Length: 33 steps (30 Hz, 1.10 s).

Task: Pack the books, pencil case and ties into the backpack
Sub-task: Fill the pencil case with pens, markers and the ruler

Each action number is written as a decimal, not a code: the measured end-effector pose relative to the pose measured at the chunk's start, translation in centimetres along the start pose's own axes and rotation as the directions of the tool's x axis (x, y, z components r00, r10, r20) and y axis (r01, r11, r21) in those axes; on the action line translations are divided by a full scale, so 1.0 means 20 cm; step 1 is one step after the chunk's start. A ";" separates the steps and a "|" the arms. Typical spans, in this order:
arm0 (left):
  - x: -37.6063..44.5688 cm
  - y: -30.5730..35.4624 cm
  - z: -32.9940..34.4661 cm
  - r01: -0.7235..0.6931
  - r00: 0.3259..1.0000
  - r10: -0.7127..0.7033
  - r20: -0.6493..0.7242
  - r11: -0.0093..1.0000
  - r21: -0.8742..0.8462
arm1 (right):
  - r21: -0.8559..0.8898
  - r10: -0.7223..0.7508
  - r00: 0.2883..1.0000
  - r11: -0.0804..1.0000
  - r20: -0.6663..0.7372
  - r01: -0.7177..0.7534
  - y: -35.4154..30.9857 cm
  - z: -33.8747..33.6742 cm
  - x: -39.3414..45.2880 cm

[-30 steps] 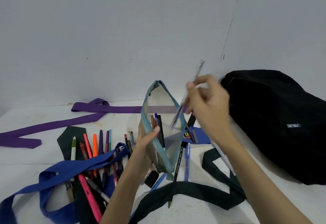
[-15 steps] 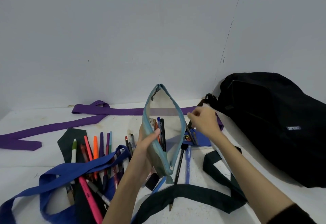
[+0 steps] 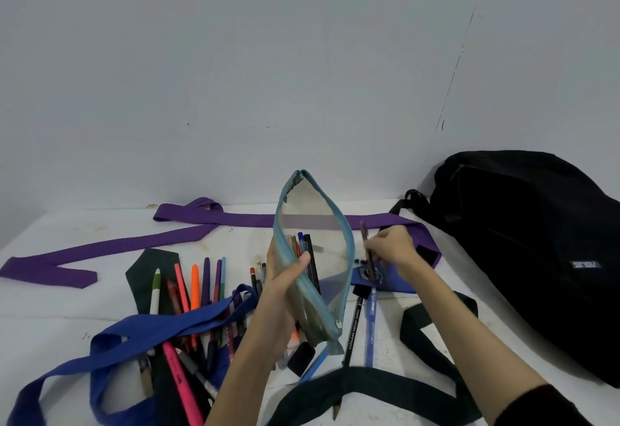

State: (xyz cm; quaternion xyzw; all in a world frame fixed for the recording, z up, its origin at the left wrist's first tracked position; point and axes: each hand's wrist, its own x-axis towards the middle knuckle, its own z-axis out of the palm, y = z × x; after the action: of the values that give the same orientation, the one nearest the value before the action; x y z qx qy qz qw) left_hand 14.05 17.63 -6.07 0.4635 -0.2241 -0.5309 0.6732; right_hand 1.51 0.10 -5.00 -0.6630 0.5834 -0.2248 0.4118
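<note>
Pens [image 3: 198,288]: loose on desk [image 3: 67,305], left of left grip.
Left hand [image 3: 285,278]: grip clamped on pencil case [image 3: 312,258], mouth gaping.
Right hand [image 3: 391,248]: grip pinches dark pen [image 3: 367,251], right of case.
Backpack [image 3: 523,251]: far right, apart.

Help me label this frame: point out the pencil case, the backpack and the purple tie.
pencil case [image 3: 330,258], head view, on its clear side panel
backpack [image 3: 523,241], head view, on its black front
purple tie [image 3: 110,247], head view, on its long strip
</note>
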 end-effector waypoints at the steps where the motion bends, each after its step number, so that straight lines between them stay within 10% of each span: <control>1: 0.00 0.00 0.00 0.003 1.000 -0.003 -0.005 1.000 -0.006 | 0.210 -0.018 1.000 0.977 0.006 0.017 -0.05 -0.04 -0.05; 4: 0.00 0.01 0.01 -0.004 1.000 0.004 -0.012 0.999 -0.034 | 0.628 -0.181 0.977 0.749 -0.108 0.209 -0.26 -0.13 -0.24; 8: 0.00 0.01 0.03 -0.020 0.997 0.016 -0.069 0.998 -0.054 | 0.597 -0.418 0.863 0.627 -0.284 0.501 -0.45 -0.18 -0.48; 16: -0.02 0.03 0.03 -0.055 0.996 0.051 -0.068 0.997 -0.056 | -0.171 -0.502 0.850 0.834 0.162 0.525 -0.42 -0.01 -0.54; 23: -0.02 0.07 -0.02 -0.054 0.994 0.046 -0.103 0.995 -0.079 | 0.020 -0.515 0.798 0.836 -0.313 0.548 -0.41 -0.04 -0.39; 27: -0.02 0.09 -0.04 -0.047 0.993 0.038 -0.112 0.995 -0.082 | -0.160 -0.372 0.924 0.921 -0.083 0.356 -0.27 0.09 -0.14; 30: -0.02 0.10 -0.06 -0.031 0.994 0.020 -0.110 0.995 -0.098 | -0.547 -0.204 0.954 0.784 0.222 0.295 -0.12 0.19 -0.01; 33: -0.02 0.11 -0.07 -0.028 0.995 0.019 -0.101 0.996 -0.083 | -0.746 -0.267 0.946 0.589 0.185 0.312 -0.02 0.26 0.01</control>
State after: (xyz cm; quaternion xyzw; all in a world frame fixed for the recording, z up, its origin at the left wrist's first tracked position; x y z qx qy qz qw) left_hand 16.17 18.64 -4.73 0.4579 -0.1729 -0.5079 0.7089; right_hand 5.88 1.41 -7.67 -0.8658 0.4962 -0.0026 0.0653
